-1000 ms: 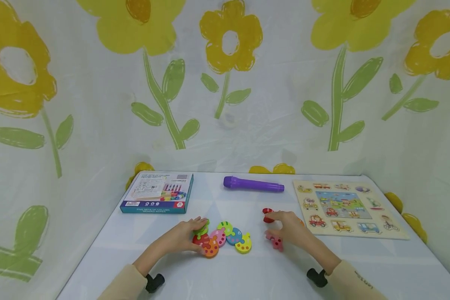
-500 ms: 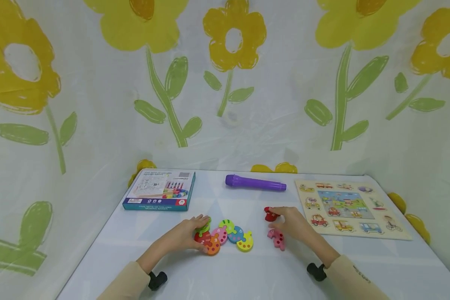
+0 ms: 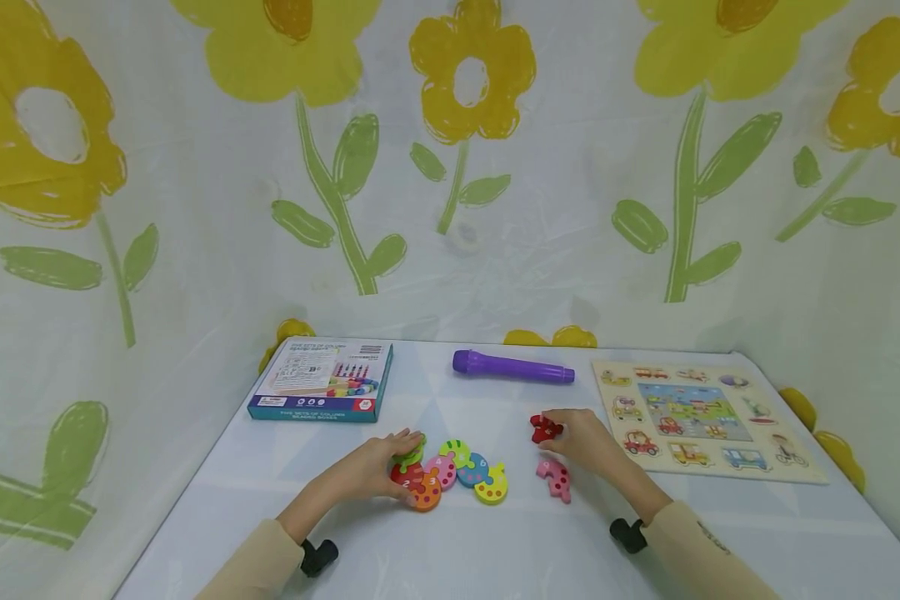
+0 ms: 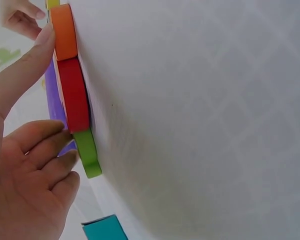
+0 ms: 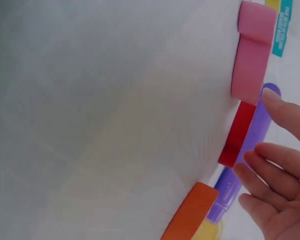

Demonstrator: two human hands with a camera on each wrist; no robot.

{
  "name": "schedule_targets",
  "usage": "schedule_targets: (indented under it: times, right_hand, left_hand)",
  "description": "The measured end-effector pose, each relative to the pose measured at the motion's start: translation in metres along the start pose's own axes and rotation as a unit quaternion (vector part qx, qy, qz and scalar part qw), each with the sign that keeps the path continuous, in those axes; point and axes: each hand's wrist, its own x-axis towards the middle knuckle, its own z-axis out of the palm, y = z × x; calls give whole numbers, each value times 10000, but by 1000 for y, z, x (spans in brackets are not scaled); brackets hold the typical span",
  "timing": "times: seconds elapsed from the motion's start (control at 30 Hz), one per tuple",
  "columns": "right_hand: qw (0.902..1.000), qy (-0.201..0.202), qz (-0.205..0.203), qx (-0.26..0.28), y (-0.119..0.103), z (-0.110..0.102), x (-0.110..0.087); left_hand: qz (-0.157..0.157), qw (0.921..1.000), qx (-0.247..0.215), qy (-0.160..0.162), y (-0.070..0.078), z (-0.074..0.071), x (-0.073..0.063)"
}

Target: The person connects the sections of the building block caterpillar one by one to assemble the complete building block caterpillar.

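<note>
A chain of colourful numbered wooden puzzle pieces lies on the table, running from a green piece [image 3: 411,454] through a red piece marked 2 [image 3: 405,477] and an orange piece [image 3: 425,497] to a yellow piece [image 3: 491,487]. My left hand [image 3: 363,473] holds its left end, thumb at the orange piece and fingers by the green one. To the right, my right hand [image 3: 588,442] pinches a loose red puzzle piece [image 3: 546,428] between thumb and fingers. A pink piece [image 3: 558,482] lies just below that hand. Another orange piece [image 5: 190,212] shows in the right wrist view.
At the back left lies a teal-edged box [image 3: 322,379]. A purple toy microphone [image 3: 513,367] lies at the back middle. A wooden vehicle puzzle board [image 3: 705,417] occupies the right side. A flowered cloth [image 3: 525,275] hangs behind the table.
My right hand has shifted slightly away from the pink piece, which now shows fully, and the loose red piece has turned in its fingers. My left hand stays on the chain.
</note>
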Motion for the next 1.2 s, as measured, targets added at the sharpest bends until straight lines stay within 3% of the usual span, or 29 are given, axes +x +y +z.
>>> schedule_targets:
  times: [0.33, 1.2]
  right_hand:
    - [9988, -375, 323, -64, 0, 3, 7]
    - [9984, -378, 421, 94, -4, 6, 6]
  left_hand:
    - [91, 9999, -113, -36, -2, -1, 1]
    - [102, 9995, -225, -202, -7, -3, 6]
